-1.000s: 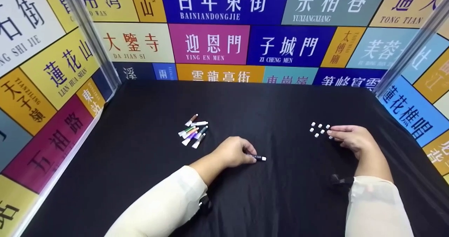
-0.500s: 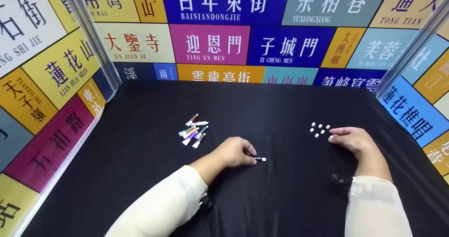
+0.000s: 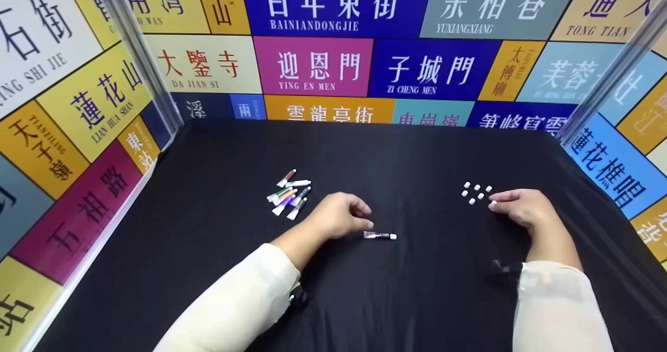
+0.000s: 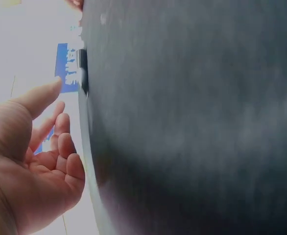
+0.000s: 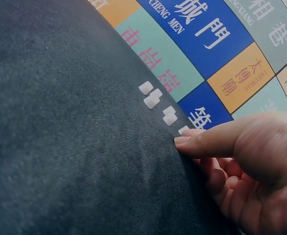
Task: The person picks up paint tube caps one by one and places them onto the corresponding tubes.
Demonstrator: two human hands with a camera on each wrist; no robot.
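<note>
A marker with a white cap [image 3: 380, 235] lies loose on the black cloth [image 3: 406, 159], just right of my left hand [image 3: 363, 218]. That hand hovers with relaxed fingers and holds nothing; the left wrist view shows its open palm [image 4: 40, 156]. A pile of several coloured markers [image 3: 289, 193] sits behind and to the left of it. My right hand [image 3: 497, 199] rests on the cloth at the right, beside several small white caps [image 3: 477, 192]. In the right wrist view its thumb [image 5: 207, 142] presses on the cloth, with one cap [image 5: 183, 129] right at its tip and the other caps [image 5: 155, 98] just beyond.
Panels printed with coloured street signs [image 3: 312, 65] wall the table on the left, back and right. Metal posts [image 3: 140, 60] stand in the back corners. Cream sleeves [image 3: 239, 305] cover both forearms near the front edge.
My left hand has let go of the marker and drawn back to the left; the marker now lies free on the cloth. The right hand has barely moved.
</note>
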